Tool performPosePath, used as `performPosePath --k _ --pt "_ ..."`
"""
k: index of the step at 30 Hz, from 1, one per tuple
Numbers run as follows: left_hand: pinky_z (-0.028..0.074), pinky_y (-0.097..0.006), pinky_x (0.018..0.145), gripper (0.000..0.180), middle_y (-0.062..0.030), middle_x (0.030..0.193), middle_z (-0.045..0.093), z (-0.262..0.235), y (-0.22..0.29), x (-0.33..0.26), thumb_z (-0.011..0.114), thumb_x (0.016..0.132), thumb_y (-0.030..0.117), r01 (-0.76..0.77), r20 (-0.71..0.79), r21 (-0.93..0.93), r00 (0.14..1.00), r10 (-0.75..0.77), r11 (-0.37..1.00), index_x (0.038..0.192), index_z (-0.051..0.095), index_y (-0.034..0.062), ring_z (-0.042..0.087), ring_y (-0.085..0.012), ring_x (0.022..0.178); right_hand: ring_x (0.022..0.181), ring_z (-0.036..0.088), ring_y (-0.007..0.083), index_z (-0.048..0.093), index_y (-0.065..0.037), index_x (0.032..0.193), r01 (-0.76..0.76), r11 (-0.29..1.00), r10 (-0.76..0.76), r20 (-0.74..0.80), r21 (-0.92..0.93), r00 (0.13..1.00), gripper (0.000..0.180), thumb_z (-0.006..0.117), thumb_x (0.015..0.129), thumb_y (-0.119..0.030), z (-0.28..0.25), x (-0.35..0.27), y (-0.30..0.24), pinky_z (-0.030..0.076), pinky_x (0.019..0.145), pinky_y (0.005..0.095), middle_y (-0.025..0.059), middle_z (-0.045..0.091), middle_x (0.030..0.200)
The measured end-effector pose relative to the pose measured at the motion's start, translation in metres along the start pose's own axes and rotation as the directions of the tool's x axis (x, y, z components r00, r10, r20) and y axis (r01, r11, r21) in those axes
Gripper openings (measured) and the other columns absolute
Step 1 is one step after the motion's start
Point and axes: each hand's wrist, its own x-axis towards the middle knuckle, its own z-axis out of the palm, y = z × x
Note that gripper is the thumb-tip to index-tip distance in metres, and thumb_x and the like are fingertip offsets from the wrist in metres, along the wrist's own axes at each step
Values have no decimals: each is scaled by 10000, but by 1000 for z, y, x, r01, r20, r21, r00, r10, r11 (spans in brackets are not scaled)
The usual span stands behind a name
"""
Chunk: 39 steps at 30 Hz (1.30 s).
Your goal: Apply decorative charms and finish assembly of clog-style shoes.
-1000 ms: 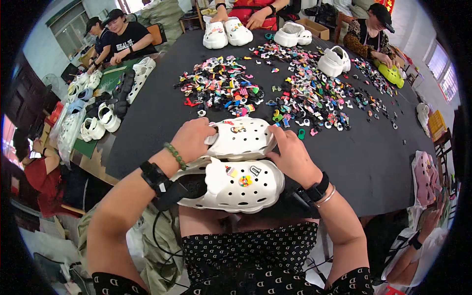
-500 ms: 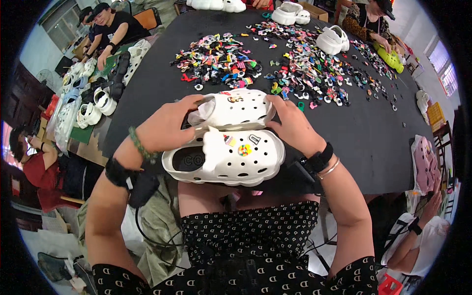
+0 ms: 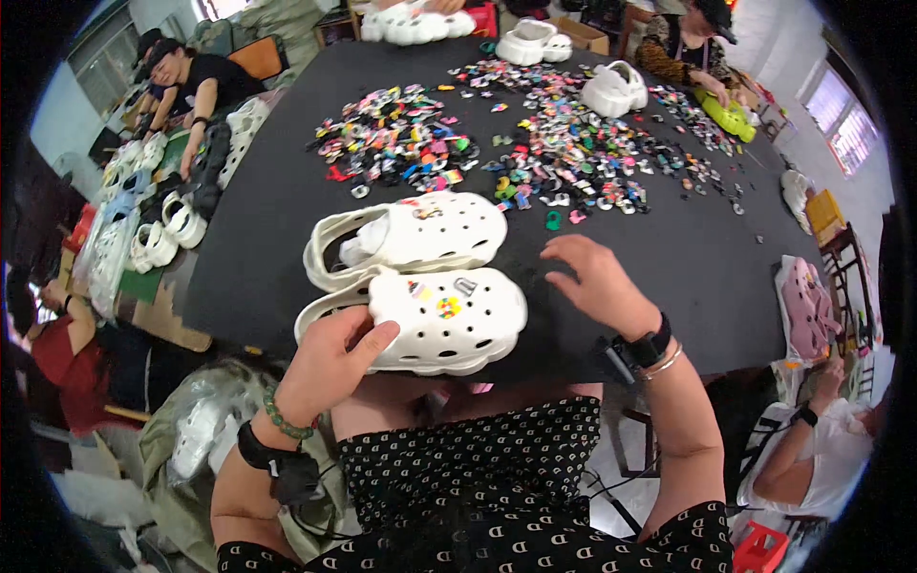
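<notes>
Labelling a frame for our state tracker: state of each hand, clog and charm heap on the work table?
Left hand: at the near clog's heel opening, grip unclear
Right hand: empty, fingers spread, off both clogs
Near white clog: sole down, charms fitted
Far white clog: sole down, charms fitted, white stuffing inside
Left charm heap: loose, spread out
Lime-green clog: in a co-worker's hands

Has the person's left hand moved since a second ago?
Yes. The left hand has drawn back, farther from the left charm pile on the table, to the nearer white clog.
</notes>
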Motion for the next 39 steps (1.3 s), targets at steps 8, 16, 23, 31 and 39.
performPosePath --k 8,16,23,31,39 --pt "522 -341 898 509 -118 1233 618 12 12 55 651 891 95 314 404 -561 912 -78 766 1358 471 3 632 -197 1051 871 636 328 633 -7 984 -58 998 59 38 -33 998 193 670 811 -82 -5 -10 22 519 786 397 153 642 947" --pt "520 -390 921 606 -139 1250 606 17 -3 41 668 805 -38 293 358 -701 933 -34 651 1366 440 -27 628 -240 1087 813 657 357 577 17 946 -427 904 426 -28 -32 904 384 768 785 -276 -1 41 60 516 712 419 192 667 831" --pt "506 -347 913 562 -117 1207 633 19 -4 33 695 806 -6 252 312 -651 949 -50 716 1327 486 -22 631 -214 1065 881 650 381 546 3 969 -485 841 498 -7 -241 867 553 821 713 -402 20 72 75 510 737 453 221 661 893" --pt "506 -346 924 552 -124 1217 626 21 -16 34 681 803 -34 205 295 -668 955 2 715 1317 481 -34 626 -217 1081 822 672 312 674 -6 915 -330 921 338 4 -208 941 209 742 770 -142 8 58 91 524 728 390 171 695 878" --pt "531 -377 905 620 -161 1255 594 20 -22 43 651 778 -49 249 346 -698 938 11 671 1358 432 -33 630 -251 1087 735 631 168 663 -6 980 -142 971 149 -23 194 989 149 658 838 -52 -16 15 -36 507 681 296 136 667 830"
